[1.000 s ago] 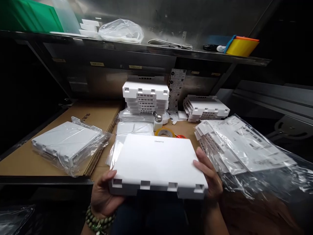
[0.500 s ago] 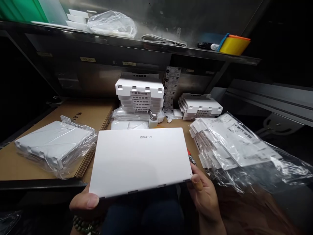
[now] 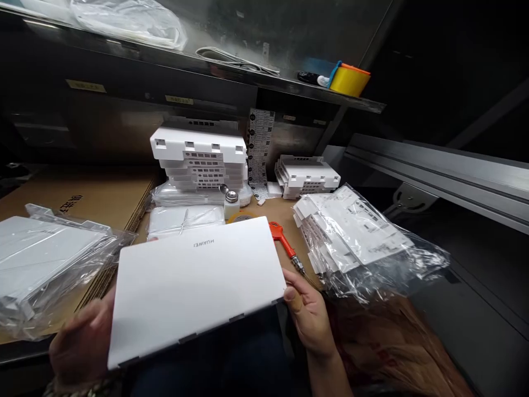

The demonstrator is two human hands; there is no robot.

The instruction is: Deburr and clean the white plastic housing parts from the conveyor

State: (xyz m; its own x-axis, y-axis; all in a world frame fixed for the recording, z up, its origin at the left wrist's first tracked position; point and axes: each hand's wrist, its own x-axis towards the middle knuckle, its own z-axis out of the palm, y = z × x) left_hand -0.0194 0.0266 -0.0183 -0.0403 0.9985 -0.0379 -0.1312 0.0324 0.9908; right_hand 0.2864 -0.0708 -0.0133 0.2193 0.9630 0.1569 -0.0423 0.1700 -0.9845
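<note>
A white cover panel (image 3: pixel 198 286) with HUAWEI lettering, upside down from my side, is held tilted above the bench front. Its left end sits lower than its right. My right hand (image 3: pixel 308 309) grips the right edge, thumb at the near corner. At the left edge, my left hand (image 3: pixel 85 336) is blurred, thumb clear of the face, its fingers reaching behind the panel and hidden. A sliver of fingertip shows at the panel's far edge. Just beyond the right end lies a red-handled tool (image 3: pixel 283 242) with a metal tip.
Slotted white housings are stacked behind (image 3: pixel 198 146), with a smaller stack (image 3: pixel 309 176) to the right. Bagged white parts lie right (image 3: pixel 359 231) and left (image 3: pixel 45 253), the left ones on flat cardboard (image 3: pixel 99 193). A pump bottle (image 3: pixel 231 207) stands mid-bench under a metal shelf (image 3: pixel 231 71).
The view has swung right. The panel has tilted, its left end dropping. My left thumb has come off the panel's face, and the red-handled tool shows more fully.
</note>
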